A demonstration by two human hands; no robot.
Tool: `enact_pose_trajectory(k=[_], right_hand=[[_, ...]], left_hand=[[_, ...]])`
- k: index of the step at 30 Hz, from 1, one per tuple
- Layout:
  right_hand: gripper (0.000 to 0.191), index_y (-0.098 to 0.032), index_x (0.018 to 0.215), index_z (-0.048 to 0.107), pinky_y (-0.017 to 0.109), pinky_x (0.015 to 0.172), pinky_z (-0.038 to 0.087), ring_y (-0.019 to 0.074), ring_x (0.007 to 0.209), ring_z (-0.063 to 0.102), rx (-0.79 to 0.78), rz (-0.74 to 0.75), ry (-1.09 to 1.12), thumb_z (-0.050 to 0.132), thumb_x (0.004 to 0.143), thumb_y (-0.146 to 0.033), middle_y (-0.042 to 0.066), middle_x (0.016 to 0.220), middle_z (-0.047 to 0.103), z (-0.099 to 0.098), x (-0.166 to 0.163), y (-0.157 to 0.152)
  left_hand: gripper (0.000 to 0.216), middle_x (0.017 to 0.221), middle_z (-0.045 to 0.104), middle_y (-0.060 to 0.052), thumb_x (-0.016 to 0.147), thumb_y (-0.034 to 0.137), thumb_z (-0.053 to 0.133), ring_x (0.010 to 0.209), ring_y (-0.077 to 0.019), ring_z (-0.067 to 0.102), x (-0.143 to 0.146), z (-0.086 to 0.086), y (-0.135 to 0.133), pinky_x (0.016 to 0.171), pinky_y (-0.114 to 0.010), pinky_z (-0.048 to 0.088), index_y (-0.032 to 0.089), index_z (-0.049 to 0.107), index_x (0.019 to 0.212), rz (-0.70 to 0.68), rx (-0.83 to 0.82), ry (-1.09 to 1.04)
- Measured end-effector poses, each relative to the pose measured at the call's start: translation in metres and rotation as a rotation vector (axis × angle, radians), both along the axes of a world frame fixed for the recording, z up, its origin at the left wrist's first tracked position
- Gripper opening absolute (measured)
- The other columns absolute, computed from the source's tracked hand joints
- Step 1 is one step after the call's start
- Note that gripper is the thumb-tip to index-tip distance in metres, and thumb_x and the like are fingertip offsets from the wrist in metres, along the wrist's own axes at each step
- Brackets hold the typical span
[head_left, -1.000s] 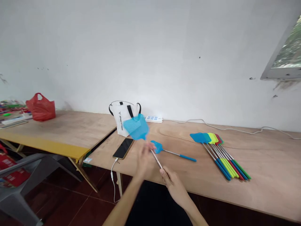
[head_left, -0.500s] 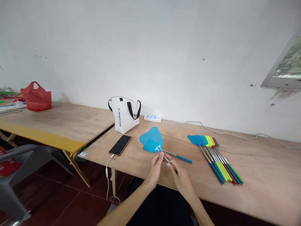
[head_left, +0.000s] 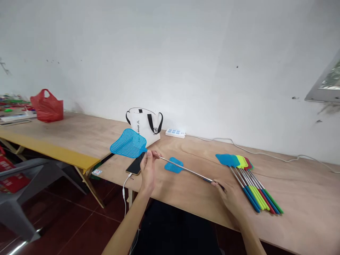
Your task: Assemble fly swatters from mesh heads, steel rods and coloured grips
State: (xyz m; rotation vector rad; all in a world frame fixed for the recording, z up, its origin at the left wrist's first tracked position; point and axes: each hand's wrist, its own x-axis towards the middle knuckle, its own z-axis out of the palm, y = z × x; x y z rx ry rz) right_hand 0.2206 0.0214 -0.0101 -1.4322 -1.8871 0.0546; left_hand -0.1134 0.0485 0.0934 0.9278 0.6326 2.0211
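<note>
A blue fly swatter [head_left: 129,143] is held above the table, its metal rod stretched long between my hands. My left hand [head_left: 149,169] is closed around the rod just below the perforated head. At the other end, my right hand [head_left: 225,194] grips the dark handle, most of which its fingers hide. Beneath the rod, a second blue swatter [head_left: 174,165] lies on the wooden table; only its head shows plainly. To the right, several swatters [head_left: 248,182] with blue, yellow, red and green parts lie fanned out side by side.
A black phone [head_left: 135,166] on a white charging cable lies near the left edge, partly behind the raised swatter head. Behind it stand a white bag [head_left: 145,124] and a power strip [head_left: 175,133]. A red plastic bag [head_left: 49,106] sits on the neighbouring table.
My hands have moved apart, the left one leftward and the right one rightward. The held swatter's rod has been drawn out much longer, and its head now overlaps the white bag and phone.
</note>
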Motion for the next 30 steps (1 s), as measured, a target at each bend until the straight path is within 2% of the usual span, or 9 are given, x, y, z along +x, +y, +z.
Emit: enact_pose_trajectory(k=[4, 8, 11, 13, 18, 24, 30], right_hand=[[0.044, -0.029, 0.093, 0.072, 0.034, 0.067, 0.056, 0.0251, 0.083, 0.074, -0.113, 0.034, -0.027, 0.041, 0.098, -0.06, 0.004, 0.094, 0.079, -0.009, -0.005, 0.004], [0.046, -0.03, 0.094, 0.071, 0.032, 0.065, 0.053, 0.0246, 0.08, 0.074, -0.159, 0.021, -0.057, 0.038, 0.1, -0.06, 0.003, 0.088, 0.078, -0.004, -0.009, -0.003], [0.049, -0.029, 0.091, 0.071, 0.032, 0.067, 0.052, 0.0241, 0.079, 0.073, -0.151, -0.004, -0.057, 0.036, 0.1, -0.062, 0.003, 0.088, 0.077, 0.0, -0.012, -0.007], [0.05, -0.028, 0.089, 0.071, 0.033, 0.069, 0.052, 0.0245, 0.081, 0.073, -0.141, -0.031, -0.048, 0.037, 0.099, -0.063, 0.004, 0.088, 0.077, 0.002, -0.014, -0.007], [0.051, -0.026, 0.086, 0.07, 0.036, 0.078, 0.053, 0.026, 0.089, 0.072, -0.104, -0.046, -0.022, 0.038, 0.098, -0.065, 0.006, 0.093, 0.078, 0.004, -0.012, -0.006], [0.048, -0.025, 0.092, 0.071, 0.037, 0.081, 0.055, 0.026, 0.093, 0.073, -0.067, 0.025, -0.042, 0.04, 0.099, -0.061, 0.007, 0.097, 0.078, 0.003, -0.005, -0.008], [0.048, -0.026, 0.088, 0.07, 0.03, 0.068, 0.051, 0.0208, 0.081, 0.072, 0.008, 0.089, -0.108, 0.033, 0.104, -0.053, 0.005, 0.09, 0.076, -0.007, -0.035, -0.005]], left_hand=[[0.042, 0.078, 0.061, -0.002, 0.082, 0.056, 0.077, 0.076, -0.0165, 0.062, 0.0, 0.001, -0.001, 0.072, -0.029, 0.051, 0.016, 0.063, 0.081, -0.073, -0.04, -0.019], [0.036, 0.067, 0.053, 0.003, 0.084, 0.048, 0.078, 0.061, -0.0108, 0.054, -0.006, 0.005, 0.0, 0.067, -0.027, 0.05, 0.017, 0.059, 0.082, -0.18, -0.043, -0.208], [0.033, 0.054, 0.04, 0.008, 0.093, 0.047, 0.069, 0.045, -0.0072, 0.039, -0.009, 0.007, -0.002, 0.051, -0.022, 0.04, 0.018, 0.058, 0.081, -0.338, -0.072, -0.313], [0.037, 0.05, 0.033, 0.009, 0.098, 0.048, 0.06, 0.04, -0.0061, 0.028, -0.008, 0.006, -0.003, 0.044, -0.022, 0.031, 0.018, 0.057, 0.077, -0.383, -0.078, -0.362], [0.056, 0.046, 0.021, 0.008, 0.102, 0.051, 0.05, 0.038, -0.0063, 0.019, 0.0, -0.001, -0.005, 0.041, -0.024, 0.021, 0.019, 0.037, 0.058, -0.334, -0.071, -0.42], [0.064, 0.046, 0.012, 0.009, 0.1, 0.055, 0.053, 0.038, -0.0066, 0.01, 0.015, -0.003, -0.012, 0.04, -0.025, 0.013, 0.019, 0.022, 0.056, -0.244, -0.099, -0.47], [0.067, 0.045, 0.01, 0.009, 0.097, 0.055, 0.058, 0.04, -0.0062, 0.006, 0.04, -0.014, -0.022, 0.04, -0.025, 0.012, 0.02, 0.018, 0.057, -0.271, -0.173, -0.477]])
